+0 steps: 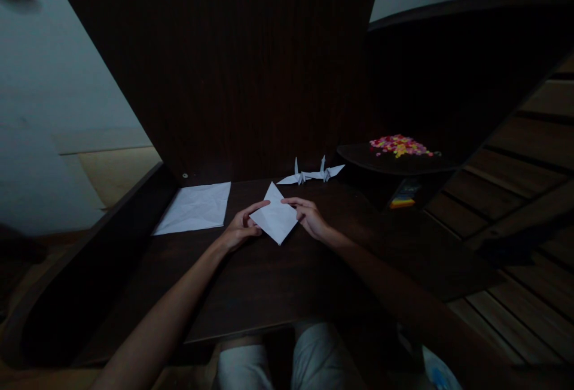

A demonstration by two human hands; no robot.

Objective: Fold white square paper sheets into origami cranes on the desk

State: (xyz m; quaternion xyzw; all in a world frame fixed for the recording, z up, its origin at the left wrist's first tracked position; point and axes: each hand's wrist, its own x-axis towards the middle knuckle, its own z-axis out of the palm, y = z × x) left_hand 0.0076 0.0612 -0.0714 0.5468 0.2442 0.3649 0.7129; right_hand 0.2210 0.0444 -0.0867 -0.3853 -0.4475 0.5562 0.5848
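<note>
A white sheet of paper folded into a diamond (277, 218) is held between my hands, one corner pointing toward me and one away. My left hand (242, 225) grips its left corner, index finger stretched over the top and thumb at the side. At the right corner, my right hand (309, 216) pinches the paper, its index finger lying on the upper right edge. Just beyond the diamond stand two folded paper cranes (323, 173), side by side near the back panel. Left of my left hand lies a stack of white paper (197, 207) with creases on top.
A low corner shelf (390, 165) on the right bears a pile of small pink, yellow and red pieces (400, 146). Beneath it sit some yellow and orange items (402, 203). The dark desk (251, 294) has a raised left side wall (89, 264) and a tall back panel (242, 79).
</note>
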